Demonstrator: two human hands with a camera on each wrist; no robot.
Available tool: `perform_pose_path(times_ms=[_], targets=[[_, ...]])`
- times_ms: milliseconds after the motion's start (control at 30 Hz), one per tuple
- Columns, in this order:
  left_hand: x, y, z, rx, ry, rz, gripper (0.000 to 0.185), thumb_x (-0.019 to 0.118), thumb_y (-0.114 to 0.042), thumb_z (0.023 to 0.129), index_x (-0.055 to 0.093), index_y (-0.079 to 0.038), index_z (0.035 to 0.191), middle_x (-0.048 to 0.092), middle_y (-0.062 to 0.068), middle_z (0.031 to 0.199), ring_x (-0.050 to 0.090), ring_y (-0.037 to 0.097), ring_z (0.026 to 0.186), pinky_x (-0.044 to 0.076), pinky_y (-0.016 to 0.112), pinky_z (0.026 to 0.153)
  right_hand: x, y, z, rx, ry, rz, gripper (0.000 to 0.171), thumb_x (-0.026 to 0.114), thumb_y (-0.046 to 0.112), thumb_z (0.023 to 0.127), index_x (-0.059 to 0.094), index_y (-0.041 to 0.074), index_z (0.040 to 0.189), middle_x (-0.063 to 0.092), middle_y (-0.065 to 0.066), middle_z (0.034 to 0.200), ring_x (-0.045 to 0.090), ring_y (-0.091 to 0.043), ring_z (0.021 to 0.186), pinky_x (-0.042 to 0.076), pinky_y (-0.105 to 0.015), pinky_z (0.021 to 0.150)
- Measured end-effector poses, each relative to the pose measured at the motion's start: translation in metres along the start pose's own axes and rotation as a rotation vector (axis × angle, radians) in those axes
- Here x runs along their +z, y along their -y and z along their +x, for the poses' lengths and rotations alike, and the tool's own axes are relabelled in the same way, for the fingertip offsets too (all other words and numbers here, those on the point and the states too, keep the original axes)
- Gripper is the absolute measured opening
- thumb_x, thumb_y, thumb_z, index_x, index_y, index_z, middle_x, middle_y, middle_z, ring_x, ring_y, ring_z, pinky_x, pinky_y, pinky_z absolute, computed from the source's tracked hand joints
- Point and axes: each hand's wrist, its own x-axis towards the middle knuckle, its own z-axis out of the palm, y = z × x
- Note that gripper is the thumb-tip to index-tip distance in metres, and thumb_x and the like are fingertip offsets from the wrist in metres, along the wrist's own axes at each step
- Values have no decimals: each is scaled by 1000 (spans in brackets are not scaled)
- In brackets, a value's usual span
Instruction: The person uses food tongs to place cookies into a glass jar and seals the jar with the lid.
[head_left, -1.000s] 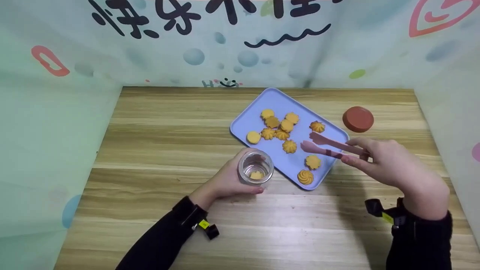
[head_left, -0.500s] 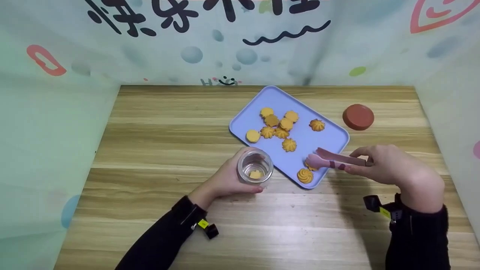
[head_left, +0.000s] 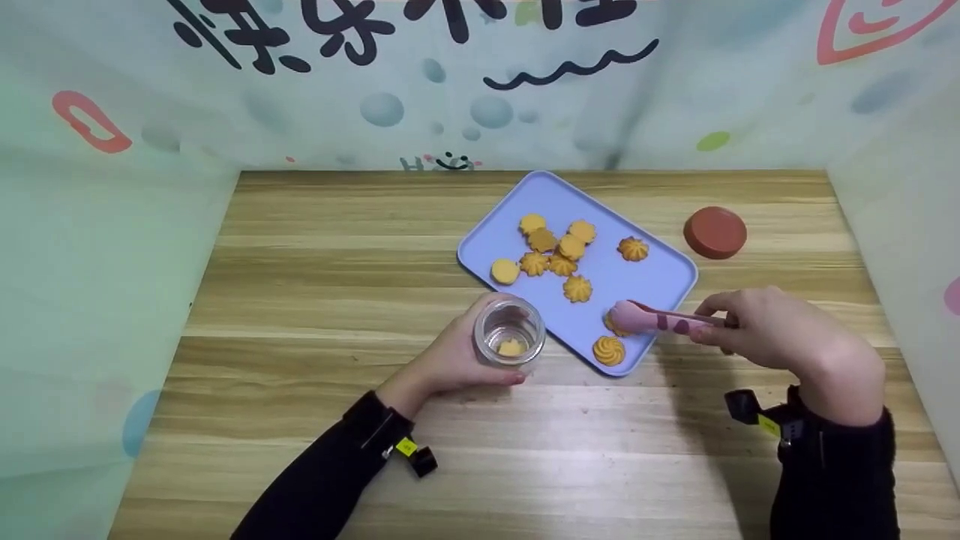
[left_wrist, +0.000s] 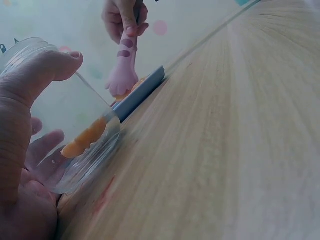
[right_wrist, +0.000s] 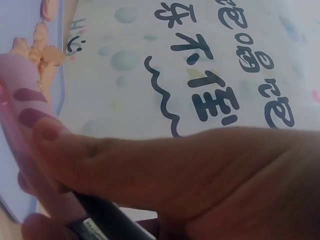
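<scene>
Two hands were busy: we gripped the clear glass jar (head_left: pixel 510 339) with our left hand (head_left: pixel 450 364), our right hand (head_left: pixel 765 330) squeezing pink plastic tongs (head_left: pixel 660 320) over a flower-shaped orange cookie (head_left: pixel 616 325) on the lavender rectangular tray (head_left: pixel 510 225).

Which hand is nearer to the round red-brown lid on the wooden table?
Right. The right hand, gripping pink tongs, sits just in front of the round red-brown lid; the left hand holds the clear glass jar far to its left.

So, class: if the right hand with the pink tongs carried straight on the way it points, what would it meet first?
The right hand points its tongs left; beyond the cookie at their tips, probably the glass jar, though depth is unclear.
</scene>
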Motion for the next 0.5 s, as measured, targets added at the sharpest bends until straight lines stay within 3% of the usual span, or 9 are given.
perform_pose_path(times_ms=[333,500], targets=[[0,1,0,4,1,-8,92,91,-20,60,39,-20,136,54,1,132,51,27,125,35,43,114,-3,3,3,-94,-192,-84,22,58,40,93,62,19,90,54,6,65,46,-12,59,36,-26,55],[1,2,1,10,6,-33,92,91,-17,59,40,-21,136,54,1,131,51,27,125,35,42,114,-4,7,4,-92,-254,-93,28,54,46,94,63,19,97,57,6,67,48,-13,61,39,-29,58]])
